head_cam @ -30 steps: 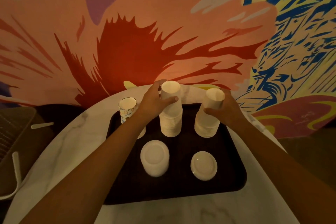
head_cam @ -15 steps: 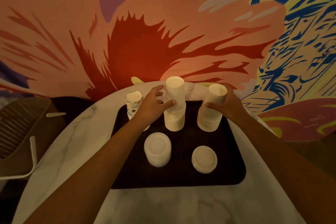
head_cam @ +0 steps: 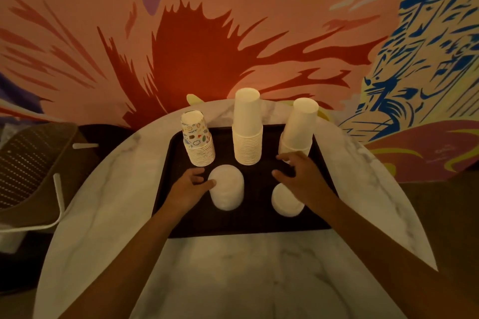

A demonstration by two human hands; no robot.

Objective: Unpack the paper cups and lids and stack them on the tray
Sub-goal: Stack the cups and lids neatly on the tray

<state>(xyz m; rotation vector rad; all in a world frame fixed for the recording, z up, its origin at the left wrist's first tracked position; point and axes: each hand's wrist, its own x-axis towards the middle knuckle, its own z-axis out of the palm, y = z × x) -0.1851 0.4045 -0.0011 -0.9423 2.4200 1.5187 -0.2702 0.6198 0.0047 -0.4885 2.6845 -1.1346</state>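
Stood against a wall mural (head_cam: 207, 46) of red, pink and blue shapes: a round marble table (head_cam: 233, 267), with a woven chair (head_cam: 31, 163) at the left edge of the frame. Lay on the table, in the centre of the frame: a dark tray (head_cam: 259, 225). Stood upside down along its far side: a printed cup stack (head_cam: 198, 138), a tall white cup stack (head_cam: 247, 127) and a leaning white cup stack (head_cam: 299, 125). Rested half closed against the left side of the taller lid stack (head_cam: 226, 188): the left hand (head_cam: 188, 188), thumb touching, firm grasp not clear. Hovered spread open over the low lid stack (head_cam: 286, 202), partly covering it, holding nothing: the right hand (head_cam: 305, 179).
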